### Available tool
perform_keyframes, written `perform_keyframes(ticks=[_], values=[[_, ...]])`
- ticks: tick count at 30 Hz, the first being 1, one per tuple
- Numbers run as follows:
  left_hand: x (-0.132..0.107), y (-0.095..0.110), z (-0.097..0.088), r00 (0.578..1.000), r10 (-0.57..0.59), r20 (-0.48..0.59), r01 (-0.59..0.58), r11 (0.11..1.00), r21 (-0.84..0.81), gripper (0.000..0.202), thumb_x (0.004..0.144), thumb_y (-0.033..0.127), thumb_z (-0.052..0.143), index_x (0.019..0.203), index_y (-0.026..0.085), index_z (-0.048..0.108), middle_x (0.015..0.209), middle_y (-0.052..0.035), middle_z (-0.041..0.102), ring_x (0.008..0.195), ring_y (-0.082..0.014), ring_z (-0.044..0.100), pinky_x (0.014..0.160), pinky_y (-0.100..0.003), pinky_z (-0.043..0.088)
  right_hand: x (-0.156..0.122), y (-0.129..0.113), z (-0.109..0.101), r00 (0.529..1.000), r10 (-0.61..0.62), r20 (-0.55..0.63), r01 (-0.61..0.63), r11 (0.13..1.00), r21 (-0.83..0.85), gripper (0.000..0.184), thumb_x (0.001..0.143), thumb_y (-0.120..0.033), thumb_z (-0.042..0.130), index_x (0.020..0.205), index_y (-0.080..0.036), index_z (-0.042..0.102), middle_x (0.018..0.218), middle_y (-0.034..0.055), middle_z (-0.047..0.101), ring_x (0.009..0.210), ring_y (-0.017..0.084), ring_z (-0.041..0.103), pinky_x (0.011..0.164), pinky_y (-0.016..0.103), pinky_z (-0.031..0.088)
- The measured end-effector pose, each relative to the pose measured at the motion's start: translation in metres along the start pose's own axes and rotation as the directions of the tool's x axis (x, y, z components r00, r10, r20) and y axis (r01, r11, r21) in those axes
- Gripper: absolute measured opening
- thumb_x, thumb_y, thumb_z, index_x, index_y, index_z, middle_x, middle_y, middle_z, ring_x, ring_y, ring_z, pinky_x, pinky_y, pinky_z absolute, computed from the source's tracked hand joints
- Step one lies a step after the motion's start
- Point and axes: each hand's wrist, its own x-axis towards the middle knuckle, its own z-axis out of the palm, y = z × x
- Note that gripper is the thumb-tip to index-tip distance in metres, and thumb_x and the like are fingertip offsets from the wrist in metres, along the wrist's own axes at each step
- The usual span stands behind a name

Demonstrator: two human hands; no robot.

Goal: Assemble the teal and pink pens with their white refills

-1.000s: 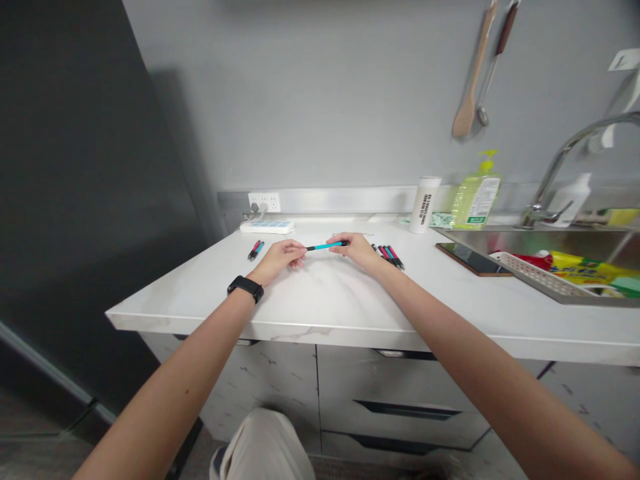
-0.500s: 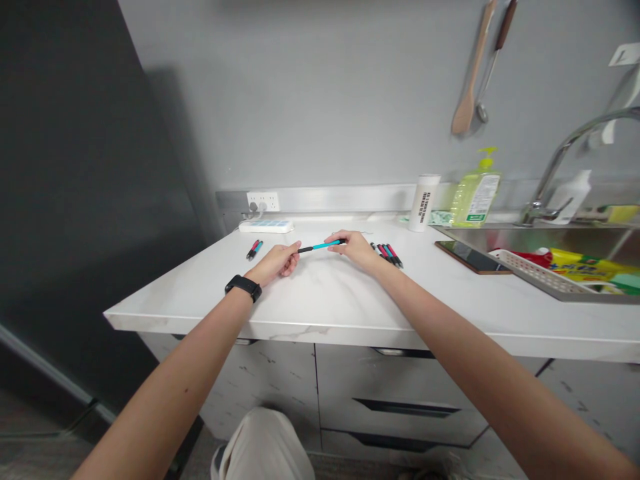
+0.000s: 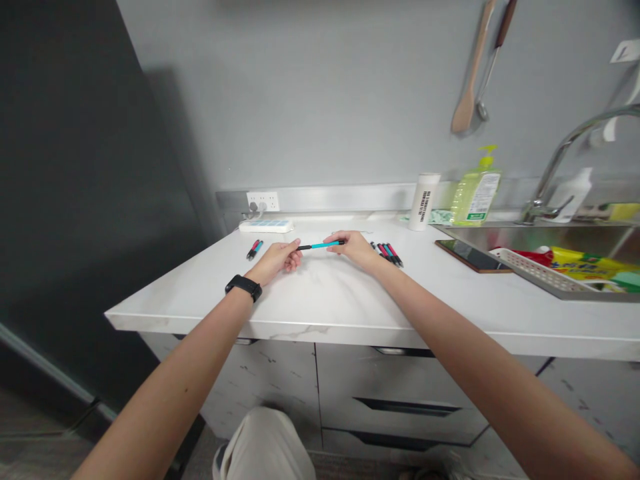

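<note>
A teal pen with black ends (image 3: 320,245) is held level just above the white countertop (image 3: 350,300). My left hand (image 3: 277,259) pinches its left end, and a black watch sits on that wrist. My right hand (image 3: 353,245) grips the pen's right end with curled fingers. Two pens, one red and one teal (image 3: 255,249), lie left of my left hand. Several more pens (image 3: 387,254) lie in a row just right of my right hand.
A white power strip (image 3: 266,226) lies by the wall sockets. A white cylinder (image 3: 423,202) and a soap bottle (image 3: 475,193) stand at the back. A dark phone (image 3: 473,257) lies beside the steel sink (image 3: 525,235), which holds a white rack (image 3: 535,272) and packets. Utensils (image 3: 470,87) hang on the wall.
The pen's left black end has drawn out a little from my left fingers, and the pen has tilted from slanted to nearly level. Both hands stay in the same place.
</note>
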Motion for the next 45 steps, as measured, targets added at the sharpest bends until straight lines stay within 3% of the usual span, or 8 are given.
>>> perform_keyframes(ticks=[8, 12, 14, 19, 25, 31, 38, 45], values=[[-0.0003, -0.0012, -0.0025, 0.993, -0.115, -0.019, 0.115, 0.993, 0.009, 0.048, 0.076, 0.059, 0.059, 0.055, 0.016, 0.053, 0.039, -0.0008, 0.048, 0.031, -0.0071, 0.036, 0.034, -0.023, 0.018, 0.0007, 0.0025, -0.0006, 0.998, -0.066, -0.013, 0.066, 0.998, -0.015, 0.020, 0.060, -0.017, 0.072, 0.080, -0.016, 0.076, 0.086, 0.0046, 0.068, 0.066, 0.011, 0.054, 0.062, 0.025, 0.046], [-0.0041, 0.0028, 0.0004, 0.998, 0.018, 0.053, -0.015, 0.999, -0.045, 0.034, 0.070, 0.043, 0.072, 0.085, 0.014, 0.062, 0.071, -0.0057, 0.066, 0.048, -0.0082, 0.054, 0.041, -0.021, 0.034, 0.0002, 0.0038, -0.0029, 0.998, -0.054, -0.026, 0.055, 0.998, 0.040, 0.021, 0.061, -0.018, 0.072, 0.081, -0.017, 0.077, 0.092, 0.0052, 0.069, 0.073, 0.013, 0.057, 0.064, 0.025, 0.048], [-0.0045, 0.0031, 0.0007, 0.994, 0.095, 0.052, -0.092, 0.994, -0.053, 0.037, 0.066, 0.035, 0.077, 0.092, 0.015, 0.062, 0.081, -0.0053, 0.068, 0.057, -0.0086, 0.060, 0.049, -0.020, 0.040, 0.0004, 0.0054, -0.0037, 0.999, -0.028, -0.019, 0.029, 0.997, 0.066, 0.022, 0.060, -0.018, 0.072, 0.082, -0.017, 0.077, 0.091, 0.0052, 0.070, 0.074, 0.013, 0.058, 0.065, 0.025, 0.049], [-0.0003, -0.0012, -0.0022, 0.998, 0.048, 0.047, -0.047, 0.999, -0.028, 0.034, 0.071, 0.043, 0.072, 0.070, 0.011, 0.062, 0.062, -0.0047, 0.064, 0.048, -0.0070, 0.054, 0.047, -0.020, 0.038, -0.0008, 0.0056, -0.0029, 1.000, 0.009, -0.008, -0.009, 0.998, 0.064, 0.025, 0.063, -0.020, 0.073, 0.087, -0.016, 0.077, 0.090, 0.0064, 0.072, 0.076, 0.014, 0.060, 0.072, 0.028, 0.049], [-0.0008, 0.0001, -0.0011, 0.997, -0.081, 0.015, 0.082, 0.996, -0.029, 0.040, 0.080, 0.049, 0.062, 0.070, 0.010, 0.063, 0.052, -0.0035, 0.060, 0.040, -0.0065, 0.049, 0.039, -0.019, 0.031, -0.0020, 0.0024, -0.0035, 1.000, -0.022, -0.020, 0.022, 0.999, 0.024, 0.026, 0.061, -0.018, 0.073, 0.086, -0.016, 0.077, 0.091, 0.0069, 0.073, 0.083, 0.017, 0.062, 0.080, 0.030, 0.047], [-0.0031, 0.0030, -0.0014, 0.987, -0.153, -0.044, 0.152, 0.988, -0.014, 0.044, 0.083, 0.051, 0.056, 0.059, 0.014, 0.055, 0.043, 0.0000, 0.051, 0.032, -0.0056, 0.040, 0.033, -0.020, 0.021, 0.0001, 0.0066, -0.0073, 0.998, 0.001, -0.069, 0.005, 0.997, 0.083, 0.025, 0.059, -0.014, 0.072, 0.084, -0.014, 0.076, 0.087, 0.0055, 0.072, 0.075, 0.013, 0.061, 0.078, 0.029, 0.049], [-0.0015, 0.0007, 0.0001, 0.999, -0.036, 0.022, 0.037, 0.996, -0.083, 0.031, 0.079, 0.039, 0.066, 0.068, 0.011, 0.061, 0.053, -0.0005, 0.055, 0.041, -0.0042, 0.044, 0.040, -0.017, 0.030, 0.0005, 0.0029, -0.0045, 0.995, 0.052, -0.090, -0.040, 0.992, 0.123, 0.018, 0.064, -0.010, 0.068, 0.080, -0.016, 0.074, 0.083, 0.0026, 0.070, 0.072, 0.011, 0.060, 0.070, 0.025, 0.053], [-0.0039, 0.0018, 0.0008, 1.000, 0.022, -0.006, -0.023, 0.995, -0.101, 0.025, 0.070, 0.022, 0.073, 0.089, 0.013, 0.060, 0.085, -0.0092, 0.070, 0.069, -0.0131, 0.065, 0.055, -0.021, 0.043, 0.0018, 0.0037, -0.0040, 0.998, 0.026, -0.065, -0.020, 0.995, 0.100, 0.015, 0.064, -0.008, 0.067, 0.077, -0.016, 0.070, 0.081, 0.0009, 0.068, 0.068, 0.008, 0.057, 0.061, 0.021, 0.054]])
